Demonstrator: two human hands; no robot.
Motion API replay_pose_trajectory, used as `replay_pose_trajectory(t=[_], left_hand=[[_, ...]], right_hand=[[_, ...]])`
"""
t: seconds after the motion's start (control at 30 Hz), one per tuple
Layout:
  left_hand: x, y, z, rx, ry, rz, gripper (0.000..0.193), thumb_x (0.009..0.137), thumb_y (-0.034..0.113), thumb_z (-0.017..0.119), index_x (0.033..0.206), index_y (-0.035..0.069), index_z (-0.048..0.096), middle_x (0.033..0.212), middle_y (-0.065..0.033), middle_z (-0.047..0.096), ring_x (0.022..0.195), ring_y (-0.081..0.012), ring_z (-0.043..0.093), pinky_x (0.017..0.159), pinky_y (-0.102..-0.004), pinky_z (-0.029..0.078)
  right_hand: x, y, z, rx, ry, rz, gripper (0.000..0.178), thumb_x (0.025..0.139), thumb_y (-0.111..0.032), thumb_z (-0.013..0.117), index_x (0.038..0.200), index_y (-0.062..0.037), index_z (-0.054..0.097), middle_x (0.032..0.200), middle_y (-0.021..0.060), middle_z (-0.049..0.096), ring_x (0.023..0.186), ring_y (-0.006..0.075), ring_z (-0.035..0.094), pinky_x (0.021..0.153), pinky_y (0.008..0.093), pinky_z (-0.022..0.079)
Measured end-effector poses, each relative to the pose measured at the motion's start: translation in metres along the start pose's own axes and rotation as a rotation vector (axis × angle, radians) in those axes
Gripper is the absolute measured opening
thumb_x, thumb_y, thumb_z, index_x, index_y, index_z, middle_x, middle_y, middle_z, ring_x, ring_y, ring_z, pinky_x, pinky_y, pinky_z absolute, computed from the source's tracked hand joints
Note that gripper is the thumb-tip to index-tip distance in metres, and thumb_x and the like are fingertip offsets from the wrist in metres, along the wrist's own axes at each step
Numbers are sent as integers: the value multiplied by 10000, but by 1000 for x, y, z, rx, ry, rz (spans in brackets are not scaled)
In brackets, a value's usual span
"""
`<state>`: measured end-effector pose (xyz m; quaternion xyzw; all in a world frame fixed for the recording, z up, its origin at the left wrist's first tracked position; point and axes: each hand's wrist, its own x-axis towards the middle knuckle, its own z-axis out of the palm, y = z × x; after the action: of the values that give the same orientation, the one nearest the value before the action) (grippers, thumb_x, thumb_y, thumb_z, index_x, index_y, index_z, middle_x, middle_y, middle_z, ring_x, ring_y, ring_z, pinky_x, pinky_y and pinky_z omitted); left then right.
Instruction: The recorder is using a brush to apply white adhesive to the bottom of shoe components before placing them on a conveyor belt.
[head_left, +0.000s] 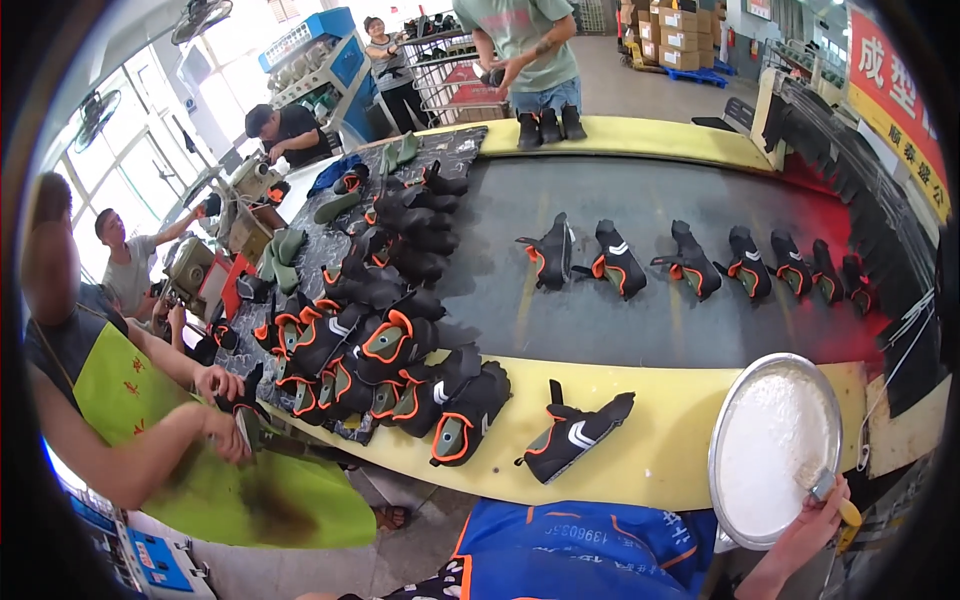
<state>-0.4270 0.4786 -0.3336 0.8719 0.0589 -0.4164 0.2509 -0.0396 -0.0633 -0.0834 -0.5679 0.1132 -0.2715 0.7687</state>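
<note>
At the lower right my right hand [815,522] is closed around a brush [822,487] with a metal ferrule and a yellow handle. Its bristles dip into thick white paste in a round metal bowl [724,500], which sits at the right end of the yellow ledge. In front of me on that ledge a black shoe [578,437] with orange trim and white stripes lies on its side, touched by neither hand. My left hand is out of view; only a patterned sleeve and a sliver of skin show at the bottom edge.
A heap of black shoes [385,340] covers the left table. Several shoes [620,262] stand in a row on the dark conveyor belt [610,330], leading into a red-lit opening. A co-worker in a green apron [130,390] handles a shoe at left; others stand farther back.
</note>
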Motion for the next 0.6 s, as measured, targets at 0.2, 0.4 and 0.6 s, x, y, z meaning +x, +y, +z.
replay_pose_trajectory(t=[0.2,0.4,0.6], left_hand=[[-19,10,-20,-28,3,-35,281,898,264,556,750,68,692,687,-110,683,642,-286,669,605,-399,544],[-41,38,-17,-63,-107,-24,288,898,264,554,740,69,695,673,-108,682,630,-285,669,598,-398,545],[-60,79,-7,-93,-282,22,294,897,264,552,730,70,697,659,-106,682,618,-284,670,591,-396,546]], right_hand=[[11,7,-20,21,-92,12,245,1049,-218,520,1182,-34,613,938,-39,551,730,39,409,667,197,351],[3,7,-8,87,69,34,296,1046,-243,517,1225,-22,598,1104,14,603,880,49,528,737,209,402],[17,21,-14,109,-124,28,256,1042,-226,530,1171,-26,624,1052,10,616,838,53,547,719,205,412]])
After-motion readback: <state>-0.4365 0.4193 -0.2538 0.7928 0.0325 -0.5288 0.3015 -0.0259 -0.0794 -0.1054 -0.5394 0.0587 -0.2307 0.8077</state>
